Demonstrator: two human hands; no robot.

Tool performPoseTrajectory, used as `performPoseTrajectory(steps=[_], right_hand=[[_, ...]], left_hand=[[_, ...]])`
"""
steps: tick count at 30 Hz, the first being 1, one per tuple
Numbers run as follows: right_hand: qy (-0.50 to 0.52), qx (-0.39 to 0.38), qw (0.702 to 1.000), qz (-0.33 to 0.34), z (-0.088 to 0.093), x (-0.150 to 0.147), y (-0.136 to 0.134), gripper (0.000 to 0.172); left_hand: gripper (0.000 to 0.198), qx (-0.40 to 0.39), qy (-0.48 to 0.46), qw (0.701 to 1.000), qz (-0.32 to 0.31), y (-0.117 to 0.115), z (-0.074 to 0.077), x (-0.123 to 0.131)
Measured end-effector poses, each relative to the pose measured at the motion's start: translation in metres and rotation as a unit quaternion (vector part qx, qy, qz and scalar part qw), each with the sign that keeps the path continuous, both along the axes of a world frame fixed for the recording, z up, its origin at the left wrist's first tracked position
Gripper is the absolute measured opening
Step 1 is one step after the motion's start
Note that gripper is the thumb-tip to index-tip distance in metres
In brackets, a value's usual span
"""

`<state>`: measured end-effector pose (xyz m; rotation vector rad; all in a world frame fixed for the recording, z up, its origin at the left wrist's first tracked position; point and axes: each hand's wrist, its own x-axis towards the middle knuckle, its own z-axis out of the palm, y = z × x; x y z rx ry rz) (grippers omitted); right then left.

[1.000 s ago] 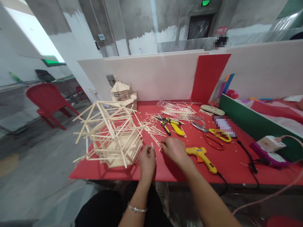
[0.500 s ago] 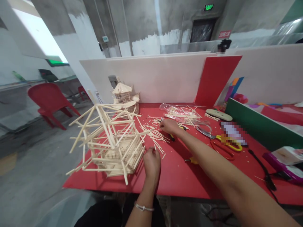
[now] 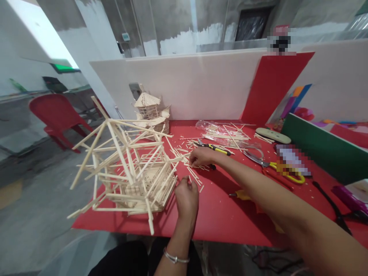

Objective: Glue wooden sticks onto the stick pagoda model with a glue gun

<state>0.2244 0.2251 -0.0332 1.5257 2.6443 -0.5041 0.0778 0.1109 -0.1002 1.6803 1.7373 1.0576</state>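
Observation:
A large open frame model of thin wooden sticks (image 3: pixel 130 165) stands at the left end of the red table (image 3: pixel 224 218). My left hand (image 3: pixel 186 199) rests curled just right of the model, its fingertips pinched on a short wooden stick. My right hand (image 3: pixel 201 156) reaches further back over the scattered loose sticks (image 3: pixel 191 168), fingers bent down onto them. Behind my right hand lie the black and yellow pliers (image 3: pixel 214 148).
A smaller stick house (image 3: pixel 149 111) stands by the white partition (image 3: pixel 184 84). A clear bag of sticks (image 3: pixel 227 134), yellow-handled scissors (image 3: pixel 276 166), a yellow glue gun (image 3: pixel 241 195) partly hidden by my arm and black cables (image 3: pixel 330 203) lie to the right. A red chair (image 3: pixel 54 119) stands left.
My right hand left the spot beside my left hand and reached back to the stick pile. My left hand stayed by the model. The view shifted closer and leftward.

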Motion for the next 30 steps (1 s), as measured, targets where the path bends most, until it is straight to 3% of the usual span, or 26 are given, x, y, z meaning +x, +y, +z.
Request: performPoseTrajectory(steps=[11, 15, 20, 26, 28, 30], right_hand=[[0.001, 0.029, 0.999, 0.037, -0.017, -0.001, 0.001, 0.016], [0.037, 0.024, 0.999, 0.030, -0.021, -0.003, -0.002, 0.014], [0.139, 0.007, 0.990, -0.005, -0.014, 0.000, -0.012, 0.012], [0.313, -0.054, 0.945, -0.075, -0.004, 0.001, -0.059, 0.023], [0.359, -0.069, 0.924, -0.109, -0.003, -0.003, -0.085, 0.031], [0.393, -0.073, 0.906, -0.139, -0.002, -0.009, -0.112, 0.034]], left_hand=[[0.035, 0.004, 0.019, 1.000, 0.011, -0.002, 0.003, 0.000], [0.031, 0.011, -0.002, 1.000, 0.018, -0.002, -0.001, -0.001], [0.022, 0.034, -0.071, 0.997, 0.018, -0.004, -0.001, -0.004], [0.017, 0.091, -0.161, 0.981, -0.058, -0.011, 0.011, -0.004], [0.022, 0.044, -0.240, 0.967, -0.077, -0.021, 0.015, -0.002], [0.029, -0.054, -0.352, 0.931, -0.082, -0.036, 0.018, -0.001]])
